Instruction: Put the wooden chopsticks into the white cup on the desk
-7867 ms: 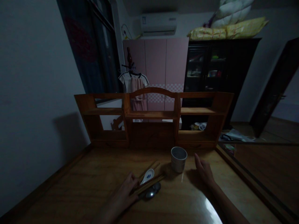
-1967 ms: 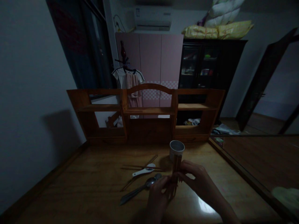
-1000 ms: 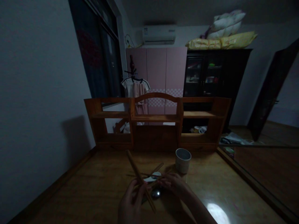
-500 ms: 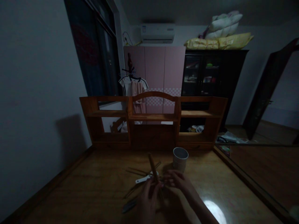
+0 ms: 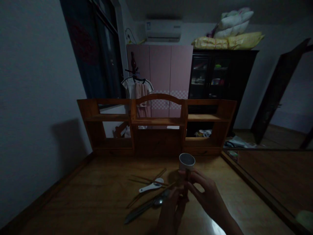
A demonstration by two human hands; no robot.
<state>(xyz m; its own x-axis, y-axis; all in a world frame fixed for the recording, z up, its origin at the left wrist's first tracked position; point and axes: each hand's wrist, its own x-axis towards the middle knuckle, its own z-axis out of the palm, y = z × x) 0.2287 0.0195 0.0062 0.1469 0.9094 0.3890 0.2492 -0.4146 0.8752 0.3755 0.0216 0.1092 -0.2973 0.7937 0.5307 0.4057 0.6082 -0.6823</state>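
Note:
Both hands are together in front of a grey cup [image 5: 187, 159], around a small bundle of brown chopsticks [image 5: 187, 178] seen nearly end-on. My right hand [image 5: 205, 187] pinches the bundle from the right with thumb and fingers. Closed at its lower part is my left hand [image 5: 172, 205], its fingertips partly hidden in shadow. Left of the hands, a white spoon [image 5: 148, 187] lies on the table among several loose chopsticks [image 5: 140, 179]. A metal spoon [image 5: 158, 202] and long dark metal utensils [image 5: 137, 213], whose kind I cannot make out, lie nearer to me.
The wooden tabletop [image 5: 85, 195] ends at a raised rim [image 5: 254, 186] on the right. A wooden shelf unit [image 5: 158, 122] runs along its back edge. A wall [image 5: 36, 130] stands to the left. The light is dim.
Both hands have moved right, bringing the chopsticks from above the white spoon to just before the cup. My right hand has closed on the bundle, uncovering the metal spoon.

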